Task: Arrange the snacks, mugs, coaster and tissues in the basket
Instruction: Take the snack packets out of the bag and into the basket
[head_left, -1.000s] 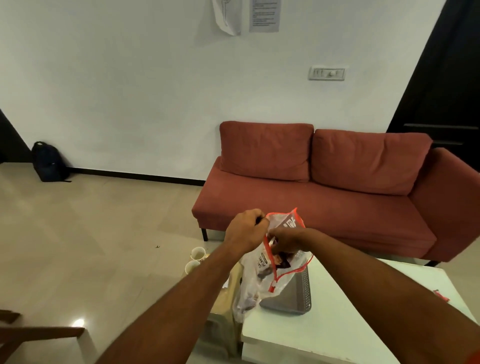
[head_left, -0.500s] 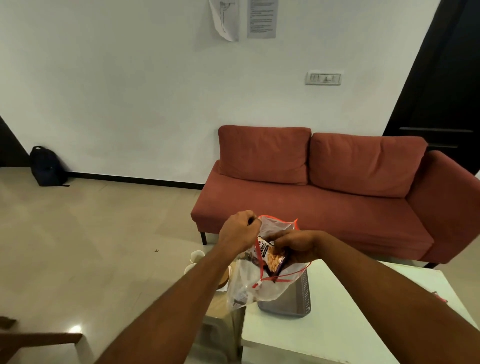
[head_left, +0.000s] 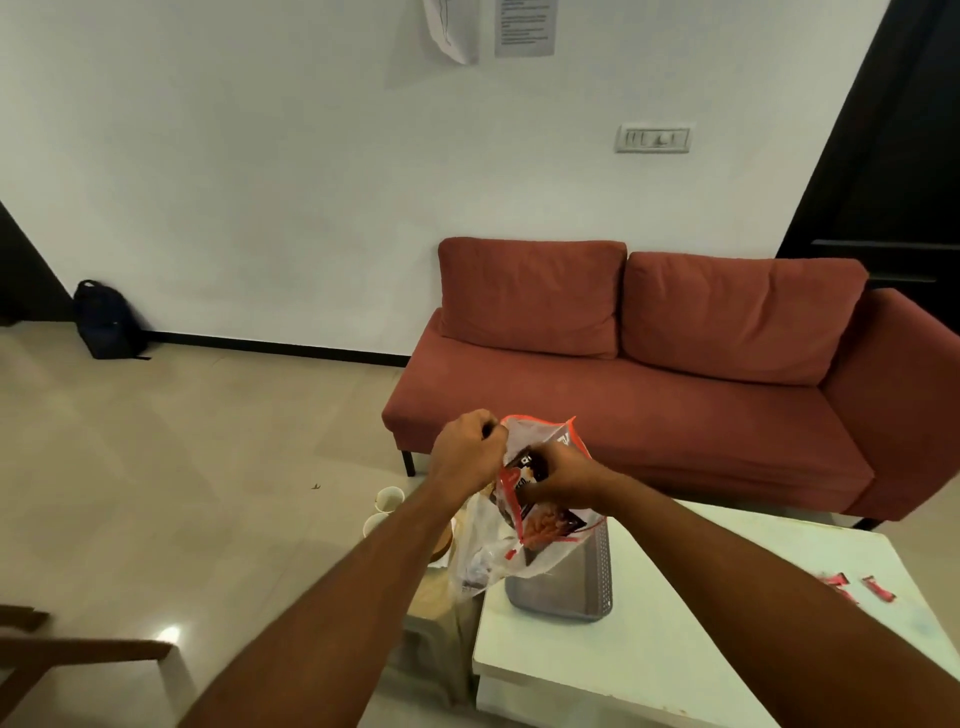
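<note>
My left hand (head_left: 467, 457) grips the rim of a clear plastic bag (head_left: 488, 556) with red trim, holding it up above the table's left corner. My right hand (head_left: 563, 480) reaches into the bag's mouth and pinches a dark snack packet (head_left: 545, 522) with orange printing, which is partly out of the bag. A grey perforated basket (head_left: 584, 587) stands on the white table (head_left: 675, 649), right below and behind the bag. Two pale mugs (head_left: 387, 501) sit on a low stool to the left, partly hidden by my left arm. Small red snack packets (head_left: 841, 592) lie on the table at the right.
A red sofa (head_left: 649, 395) stands close behind the table. A wooden stool (head_left: 436, 597) sits against the table's left side. A dark backpack (head_left: 106, 322) leans on the far wall. A wooden chair edge (head_left: 62, 649) shows at the lower left.
The snack packet has come further up out of the bag under my right hand. Both hands and the bag have stayed above the basket, drifting slightly.
</note>
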